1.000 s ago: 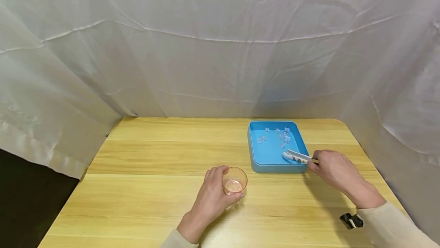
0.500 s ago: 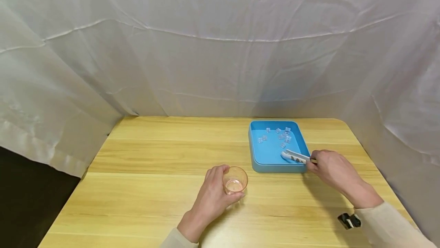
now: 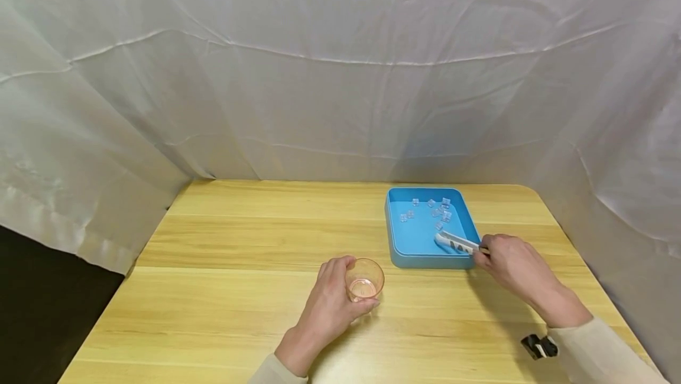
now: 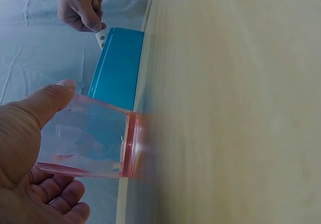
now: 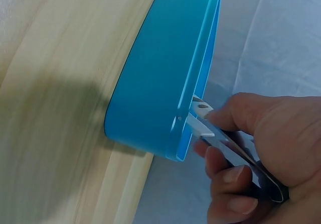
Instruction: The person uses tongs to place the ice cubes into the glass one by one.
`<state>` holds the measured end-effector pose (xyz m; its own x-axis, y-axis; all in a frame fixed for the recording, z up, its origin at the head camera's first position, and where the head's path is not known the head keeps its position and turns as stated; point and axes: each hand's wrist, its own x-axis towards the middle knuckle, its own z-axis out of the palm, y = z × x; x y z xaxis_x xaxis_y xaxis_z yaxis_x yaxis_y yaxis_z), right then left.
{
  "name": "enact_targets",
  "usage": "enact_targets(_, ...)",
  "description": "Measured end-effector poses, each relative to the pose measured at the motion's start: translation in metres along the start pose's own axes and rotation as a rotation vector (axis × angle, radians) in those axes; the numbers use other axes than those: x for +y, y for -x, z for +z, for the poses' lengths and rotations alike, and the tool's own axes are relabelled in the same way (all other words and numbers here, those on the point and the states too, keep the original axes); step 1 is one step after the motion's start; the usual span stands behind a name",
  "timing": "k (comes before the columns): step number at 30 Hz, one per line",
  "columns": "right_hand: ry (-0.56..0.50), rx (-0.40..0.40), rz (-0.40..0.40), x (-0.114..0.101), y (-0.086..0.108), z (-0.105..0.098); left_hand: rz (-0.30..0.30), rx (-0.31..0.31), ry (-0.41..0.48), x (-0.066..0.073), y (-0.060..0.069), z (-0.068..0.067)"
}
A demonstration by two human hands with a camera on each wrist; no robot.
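- A pale, creased cloth [image 3: 340, 88] hangs behind and at both sides, enclosing the work.
- The surface [image 3: 239, 242] has a light wood grain; everything in use stands on it.
- The blue tray [image 3: 425, 262] sits toward the far right of the surface, its cubes mostly in the far half.
- The right hand [image 3: 516, 266] is just outside the tray's near right corner, fingers wrapped around the tongs; from here I would say the step in hand is bringing them to the cubes.
- The left hand [image 3: 330, 298] grasps the cup from its left side, thumb and fingers around its wall, apparently steadying it.
- The tongs [image 3: 453, 244] slant over the near right part of the rim, pale tips inside the tray. I can make out no cube between them, though they are too small to be sure.
- The cup [image 3: 364, 287], clear with an orange-pink tint, stands upright on the surface, near the tray's front left corner.
- The clear cubes [image 3: 446, 217] lie loosely scattered, one near the tips; the next move seems to call for a short forward reach and a gentle squeeze around it.
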<state>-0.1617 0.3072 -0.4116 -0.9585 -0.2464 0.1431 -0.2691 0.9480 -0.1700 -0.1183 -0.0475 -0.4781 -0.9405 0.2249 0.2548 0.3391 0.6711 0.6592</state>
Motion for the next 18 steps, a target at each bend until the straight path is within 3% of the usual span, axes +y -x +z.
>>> enact_targets(7, -0.006, 0.102, -0.023, -0.014, 0.005, -0.004, 0.037, 0.030, -0.059, -0.001, -0.001, 0.000)
enact_targets(13, -0.110, 0.102, -0.006, -0.044, 0.010, -0.015, 0.046, 0.019, -0.089, -0.001, -0.002, -0.002)
enact_targets(18, -0.184, 0.160, -0.082, -0.069, 0.019, -0.013, 0.086, 0.035, -0.128, -0.003, -0.003, -0.002)
